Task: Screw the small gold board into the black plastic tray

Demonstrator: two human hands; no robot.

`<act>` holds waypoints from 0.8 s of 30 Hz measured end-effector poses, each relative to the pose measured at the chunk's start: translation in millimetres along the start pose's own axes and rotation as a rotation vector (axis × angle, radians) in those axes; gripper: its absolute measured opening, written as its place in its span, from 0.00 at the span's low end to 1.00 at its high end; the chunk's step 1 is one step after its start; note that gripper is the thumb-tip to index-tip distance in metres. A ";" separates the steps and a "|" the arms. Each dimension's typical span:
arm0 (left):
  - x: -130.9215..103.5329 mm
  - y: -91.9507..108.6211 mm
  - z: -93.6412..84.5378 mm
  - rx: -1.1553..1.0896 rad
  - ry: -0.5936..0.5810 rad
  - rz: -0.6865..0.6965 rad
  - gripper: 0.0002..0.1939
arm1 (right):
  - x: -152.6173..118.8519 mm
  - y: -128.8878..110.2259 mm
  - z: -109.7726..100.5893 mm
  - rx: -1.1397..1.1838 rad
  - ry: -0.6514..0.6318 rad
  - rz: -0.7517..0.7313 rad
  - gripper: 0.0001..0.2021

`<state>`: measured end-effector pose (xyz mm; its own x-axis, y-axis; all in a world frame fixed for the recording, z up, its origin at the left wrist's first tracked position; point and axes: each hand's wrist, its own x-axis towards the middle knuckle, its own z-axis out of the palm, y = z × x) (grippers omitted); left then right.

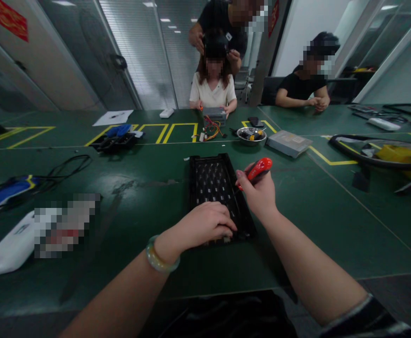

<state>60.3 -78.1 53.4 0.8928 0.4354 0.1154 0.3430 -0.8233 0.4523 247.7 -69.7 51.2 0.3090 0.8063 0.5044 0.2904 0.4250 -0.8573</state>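
Note:
A black rectangular panel (pixel 214 183) with rows of slots and raised edges lies on the green table before me, its long side pointing away. My left hand (pixel 208 221) is over its near end, fingers bent down toward the near right corner; whatever the fingertips pinch there, if anything, is hidden. At the panel's right side, my right hand (pixel 261 190) is closed around a red and black screwdriver (pixel 261 167), the handle tilted up. Its thin shaft points down toward the panel's right edge, and the tip cannot be made out.
Beyond the panel stand a metal bowl (pixel 252 136) of small parts and a grey metal box (pixel 289 143). A blue and black part (pixel 117 136) lies far left, cables (pixel 67 169) nearer. A black-rimmed frame (pixel 384 152) is at right. Across the table, people sit and stand; one holds a power supply (pixel 215 115).

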 end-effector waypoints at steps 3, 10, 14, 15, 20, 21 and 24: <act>0.3 -0.3 0.9 0.018 0.007 0.000 0.09 | -0.3 0.2 0.0 0.020 0.002 0.003 0.13; 1.4 0.6 -0.2 0.021 -0.015 0.017 0.09 | -0.3 1.5 -0.2 0.020 -0.001 0.010 0.12; 1.6 0.2 0.5 0.010 -0.007 -0.001 0.09 | 0.0 1.0 0.4 0.030 0.005 0.018 0.12; 1.6 -0.2 0.9 0.003 -0.006 -0.004 0.09 | 0.1 0.9 0.4 0.034 0.008 0.021 0.12; 0.9 -0.9 1.7 -0.004 -0.004 -0.010 0.09 | 0.2 1.4 0.4 0.020 0.004 0.013 0.12; 0.6 -0.7 1.6 -0.004 -0.001 -0.013 0.09 | 0.0 1.2 0.4 0.012 0.003 0.011 0.12; 0.0 0.6 1.6 -0.012 0.008 -0.028 0.10 | -1.0 -3.6 -0.2 -0.005 0.008 0.010 0.11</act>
<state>61.0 -79.3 52.2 0.8804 0.4614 0.1093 0.3647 -0.8062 0.4659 246.5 -72.2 53.8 0.3191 0.8073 0.4965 0.2918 0.4147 -0.8619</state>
